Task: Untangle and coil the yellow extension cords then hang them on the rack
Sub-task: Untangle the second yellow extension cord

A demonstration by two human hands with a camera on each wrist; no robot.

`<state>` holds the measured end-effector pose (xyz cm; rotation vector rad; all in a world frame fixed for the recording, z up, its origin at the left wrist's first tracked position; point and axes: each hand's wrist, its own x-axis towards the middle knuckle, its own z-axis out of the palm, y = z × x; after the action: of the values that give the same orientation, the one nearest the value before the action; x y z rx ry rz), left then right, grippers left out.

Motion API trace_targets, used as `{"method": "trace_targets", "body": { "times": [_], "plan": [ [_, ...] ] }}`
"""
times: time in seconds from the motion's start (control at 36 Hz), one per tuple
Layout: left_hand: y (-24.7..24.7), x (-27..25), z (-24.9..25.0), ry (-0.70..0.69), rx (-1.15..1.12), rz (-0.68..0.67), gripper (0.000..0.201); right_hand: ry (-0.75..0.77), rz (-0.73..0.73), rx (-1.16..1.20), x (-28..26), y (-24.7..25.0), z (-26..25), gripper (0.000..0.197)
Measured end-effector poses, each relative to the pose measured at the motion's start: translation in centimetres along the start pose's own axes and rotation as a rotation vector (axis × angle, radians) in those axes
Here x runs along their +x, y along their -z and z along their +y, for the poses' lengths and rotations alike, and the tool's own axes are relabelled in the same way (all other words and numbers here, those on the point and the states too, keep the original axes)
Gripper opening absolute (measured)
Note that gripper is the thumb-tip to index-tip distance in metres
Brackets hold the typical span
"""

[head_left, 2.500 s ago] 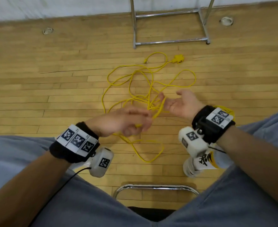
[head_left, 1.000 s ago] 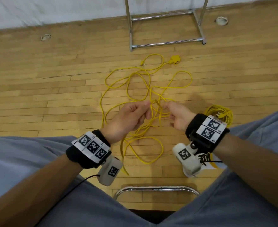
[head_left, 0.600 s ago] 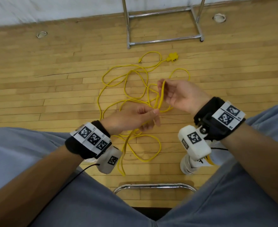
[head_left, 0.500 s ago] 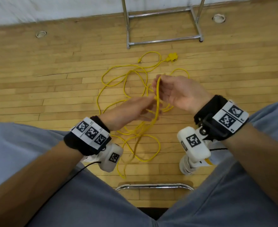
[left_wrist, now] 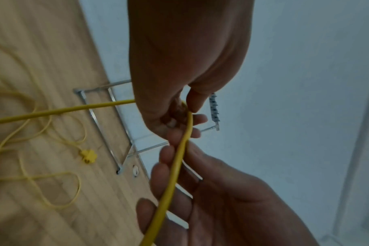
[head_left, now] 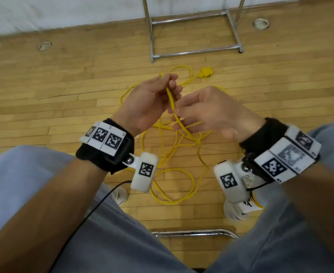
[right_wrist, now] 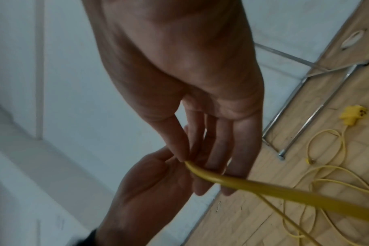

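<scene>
A thin yellow extension cord (head_left: 174, 170) lies in a loose tangle on the wooden floor, its yellow socket end (head_left: 207, 72) near the rack. One strand rises between my hands. My left hand (head_left: 168, 83) pinches the top of that strand with thumb and curled fingers, as the left wrist view (left_wrist: 185, 108) also shows. Just below, my right hand (head_left: 175, 111) pinches the same strand between thumb and forefinger, the other fingers nearly straight (right_wrist: 185, 160). The socket end (right_wrist: 353, 114) and a small plug end (right_wrist: 310, 161) lie on the floor.
The chrome rack's base (head_left: 195, 53) stands against the white wall beyond the tangle. Two round floor plates (head_left: 44, 45) (head_left: 261, 23) sit near the wall. My white shoes (head_left: 120, 194) (head_left: 239, 209) flank the cord, and a chrome chair bar (head_left: 195, 232) runs between my knees.
Both hands have risen with the strand. My left hand moved up from below the right and now holds the strand's top, while my right hand has slid lower along it.
</scene>
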<state>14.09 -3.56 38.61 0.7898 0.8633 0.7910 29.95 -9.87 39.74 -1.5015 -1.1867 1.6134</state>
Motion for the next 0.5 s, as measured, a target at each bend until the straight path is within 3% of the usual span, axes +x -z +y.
{"method": "trace_targets", "body": {
  "times": [0.11,0.22,0.33,0.5],
  "plan": [
    [0.2,-0.1,0.6,-0.092,0.074,-0.1,0.017,-0.123,0.131,0.241,1.9,2.4,0.3,0.022],
    [-0.6,-1.1,0.5,-0.09,0.276,-0.242,0.019,-0.207,-0.01,0.68,3.7,3.3,0.3,0.031],
    [-1.3,-1.9,-0.2,-0.077,0.391,-0.309,0.039,-0.256,-0.058,0.716,5.4,2.7,-0.3,0.023],
    [-0.1,-2.4,-1.7,0.004,0.625,-0.34,0.045,-0.173,0.097,0.872,6.8,2.7,-0.3,0.009]
  ]
}}
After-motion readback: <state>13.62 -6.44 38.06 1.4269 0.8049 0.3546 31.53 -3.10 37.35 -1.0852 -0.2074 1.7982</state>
